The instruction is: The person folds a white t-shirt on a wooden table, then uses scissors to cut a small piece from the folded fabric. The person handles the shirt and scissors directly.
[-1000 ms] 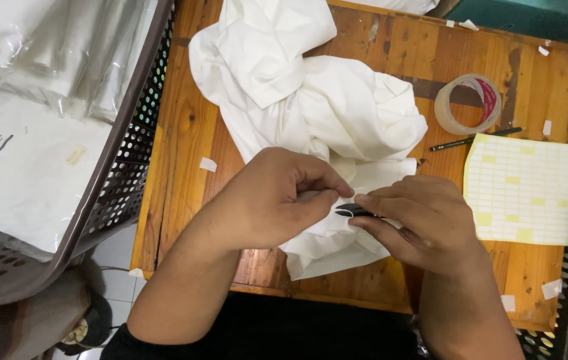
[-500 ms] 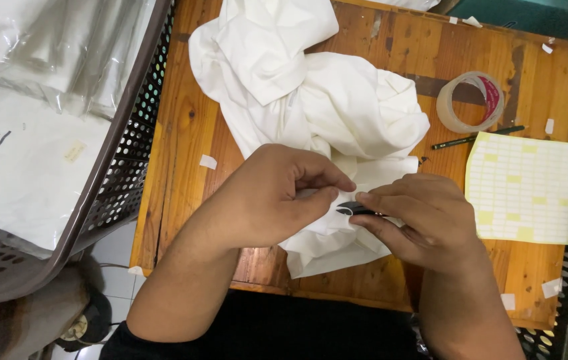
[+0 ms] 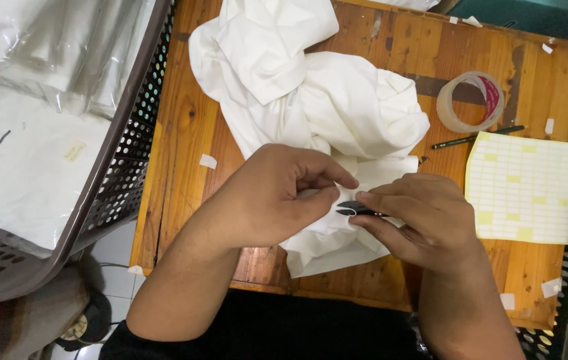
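Far left: dark perforated plastic basket (image 3: 117,167), holding clear bags of folded white goods (image 3: 24,160). It sits just beside the left edge of the wooden worktop (image 3: 184,153).

Small white sticker scrap (image 3: 208,161) on the worktop, near my left wrist.

White garment (image 3: 324,113) is bunched across the worktop's middle, from the far edge down to the near edge, lower part under both my hands.

My left hand (image 3: 264,200): grip clenched on a fold of the white garment, pinched between thumb and forefinger; other fingers curled over the cloth.

My right hand (image 3: 424,223): grip clenched on a small black thread snip (image 3: 357,209), held between thumb and fingers, tip pointing left and just at the pinched fold. Can't tell if the blades are touching the cloth, nor if they're parted.

Right of the garment: roll of clear tape (image 3: 472,101) lying flat, near the far edge. Black pen (image 3: 477,137) just below it, lying slanted, apart from the roll.

Further right: sheet of small labels (image 3: 527,187), white with a few yellow ones, flat on the worktop, just beside my right hand.

More sticker scraps scattered at the right edge.
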